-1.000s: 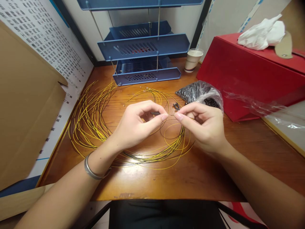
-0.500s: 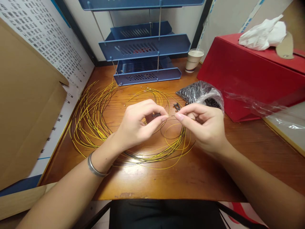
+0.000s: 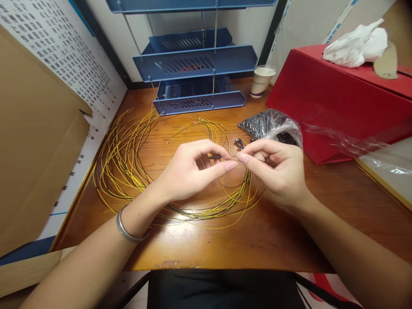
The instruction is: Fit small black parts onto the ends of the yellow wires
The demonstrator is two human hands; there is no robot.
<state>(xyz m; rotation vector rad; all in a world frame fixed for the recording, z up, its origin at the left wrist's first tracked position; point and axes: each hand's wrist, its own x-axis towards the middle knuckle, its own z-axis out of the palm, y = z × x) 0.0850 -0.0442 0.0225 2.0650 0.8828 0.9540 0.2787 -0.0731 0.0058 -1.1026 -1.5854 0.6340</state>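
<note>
My left hand [image 3: 199, 167] is curled, its thumb and forefinger tips slightly apart. A small black part [image 3: 214, 157] shows in the gap behind them, seemingly held by the other fingers, which are mostly hidden. Thumb and forefinger of my right hand [image 3: 273, 167] pinch a thin wire [image 3: 235, 156] whose end is too fine to make out. The fingertips of both hands almost meet. Beneath them lies a loose coil of yellow and black wires [image 3: 222, 201]. A few small black parts [image 3: 239, 143] rest just beyond my right fingertips.
A clear plastic bag of black parts [image 3: 270, 124] sits behind my right hand. More wires [image 3: 122, 159] spread to the left. Blue tray shelves [image 3: 199, 103], a paper cup [image 3: 262, 81] and a red box [image 3: 322, 98] stand farther back. Cardboard [image 3: 38, 137] flanks the left side.
My left hand has shifted slightly right and its thumb reaches farther toward my right fingertips, no longer closed against the forefinger. The black part moved with it. My right hand stays nearly still.
</note>
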